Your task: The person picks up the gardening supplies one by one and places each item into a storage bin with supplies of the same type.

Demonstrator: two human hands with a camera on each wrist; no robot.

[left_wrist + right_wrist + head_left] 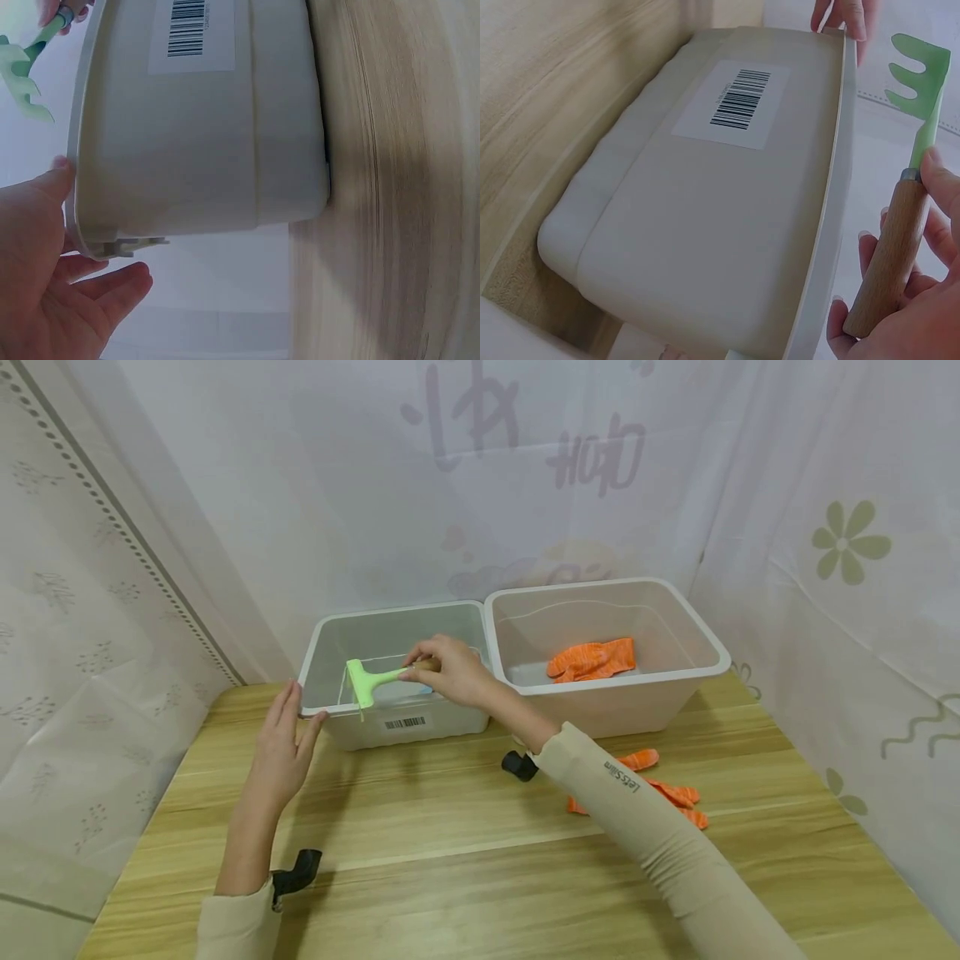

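Over the left plastic bin (330,710), my right hand (453,672) grips a small green hand rake (365,683) by its wooden handle (889,259). The rake's tines (913,75) show clearly in the right wrist view, outside the bin's rim in that view. My left hand (285,747) holds the near left corner of the same bin, thumb on the front rim and fingers around the side. A barcode label (187,34) is stuck on the bin's front wall. A few things inside the bin are mostly hidden behind the right hand.
To the right stands a second bin (600,702) with an orange knit glove (592,660) inside. Another orange glove (678,795) lies on the wooden table (420,877), partly under my right sleeve (645,827). Patterned curtains (360,485) hang behind and on both sides.
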